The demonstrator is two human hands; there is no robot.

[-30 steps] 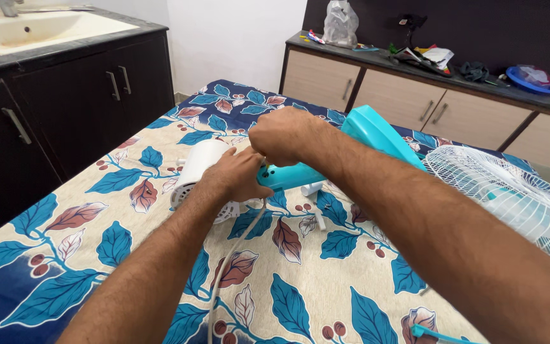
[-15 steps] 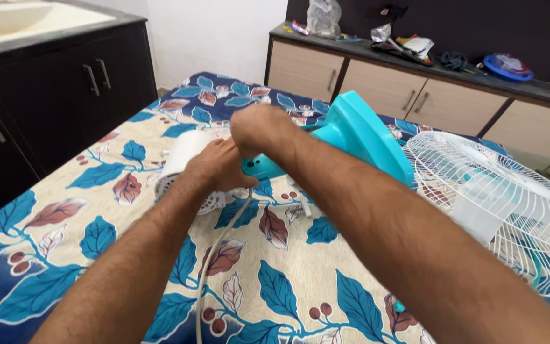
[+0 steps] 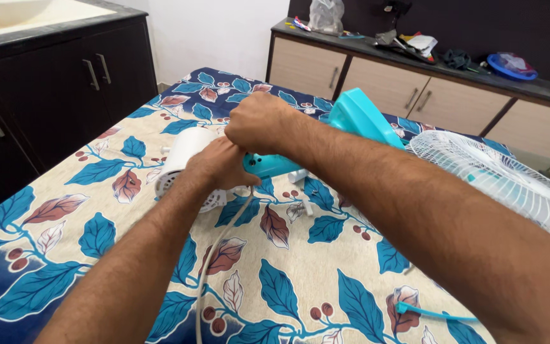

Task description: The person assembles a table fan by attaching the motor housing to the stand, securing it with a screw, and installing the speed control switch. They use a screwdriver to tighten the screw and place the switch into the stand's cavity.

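A white fan motor housing [image 3: 186,159] lies on its side on a leaf-patterned cloth [image 3: 300,274]. Joined to it is a turquoise fan stand [image 3: 361,121] with a neck [image 3: 272,164]. My left hand [image 3: 221,167] grips the motor housing where it meets the neck. Just above that joint, my right hand [image 3: 259,122] is closed in a fist; what its fingers pinch is hidden. A white power cord [image 3: 214,251] runs from the joint toward me.
A white wire fan guard [image 3: 510,185] lies at the right. A thin turquoise piece [image 3: 434,313] lies at the lower right. A dark cabinet [image 3: 52,89] with a sink stands left. A beige drawer counter [image 3: 415,89] with clutter runs along the back.
The view shifted slightly. Both hands stay at the joint of motor and neck, and the right fist has turned a little. The fan guard now lies flatter at the right.
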